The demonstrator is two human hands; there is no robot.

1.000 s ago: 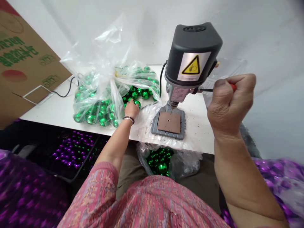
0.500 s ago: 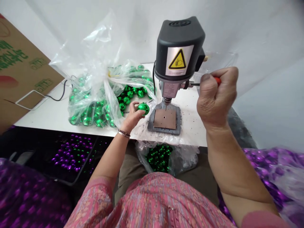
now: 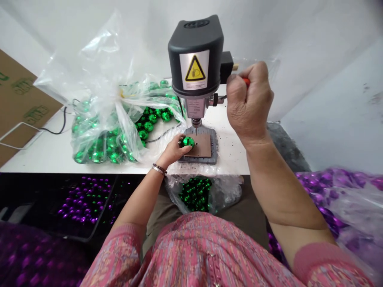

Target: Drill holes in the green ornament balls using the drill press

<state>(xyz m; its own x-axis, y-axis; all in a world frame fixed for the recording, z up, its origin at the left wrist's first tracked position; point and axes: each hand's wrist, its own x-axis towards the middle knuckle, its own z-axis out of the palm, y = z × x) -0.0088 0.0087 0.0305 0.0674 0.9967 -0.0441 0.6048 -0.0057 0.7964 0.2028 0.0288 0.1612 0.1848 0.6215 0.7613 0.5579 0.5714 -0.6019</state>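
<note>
From my remote station I read the head view as follows.

The left hand (image 3: pixel 174 151) rests at the front left corner of the drill press base (image 3: pixel 206 160), its fingers pinching a green ball (image 3: pixel 188 141). The ball sits over the left edge of the brown board (image 3: pixel 203 146) on that base, just left of the spot beneath the chuck (image 3: pixel 196 121) — not yet under it. A beaded bracelet (image 3: pixel 158 169) circles the left wrist.

The right hand (image 3: pixel 248 104) is raised just to the right of the black drill head (image 3: pixel 196 54). Its fingers are pressed together in a fist around the red lever handle (image 3: pixel 246 81); only the red tip shows above the knuckles.

Surroundings:

- The drill press stands on a white table (image 3: pixel 38 155), with dark specks scattered on the surface to the right of the base.
- Left of the press on the table lies a clear plastic bag (image 3: pixel 113 119) filled with green balls, its mouth open toward the base.
- A second bag (image 3: pixel 196 194) of green balls sits below the table edge, at the person's lap.
- A black cable (image 3: pixel 58 128) runs along the table toward a cardboard box (image 3: pixel 18 107) at far left.
- Below the table on the left, a dark tray (image 3: pixel 86 197) holds purple balls.
- A purple mass under clear plastic (image 3: pixel 344 191) fills the lower right — I cannot tell what it is made of.
</note>
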